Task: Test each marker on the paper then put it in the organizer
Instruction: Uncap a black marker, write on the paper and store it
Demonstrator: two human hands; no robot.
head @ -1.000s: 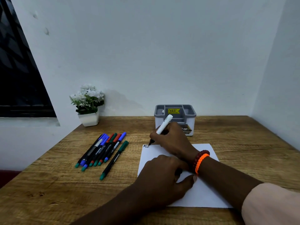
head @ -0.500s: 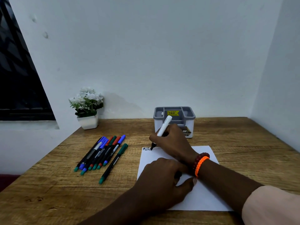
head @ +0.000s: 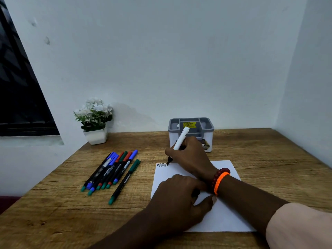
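— Wood-grain desk pushed into a pale blue-grey corner, right? What is the right hand doing?

— The right hand is clenched around a white-barrelled marker with a black tip, slanted so its blunt white end leans up and away. The black tip touches the far left corner of the white sheet of paper, at the end of a short black zigzag scribble. Two bracelets, one of dark red beads and one bright orange, circle that wrist.

— And the left hand?

— The left hand rests knuckles-up on the sheet's left half, fingers curled under and thumb stretched out onto the paper. Whether it holds anything inside the curl, I cannot tell.

— Where is the organizer?

— Just beyond the right hand: a grey-topped, white-walled plastic organizer with open compartments and a yellow sticker inside. No markers show in it from here.

— The rest of the markers?

— A bundle of black-bodied markers with blue, red and green caps lies to the left of the paper, with one green-capped marker beside it, nearer the sheet. Farther back stands a small white pot of white flowers.
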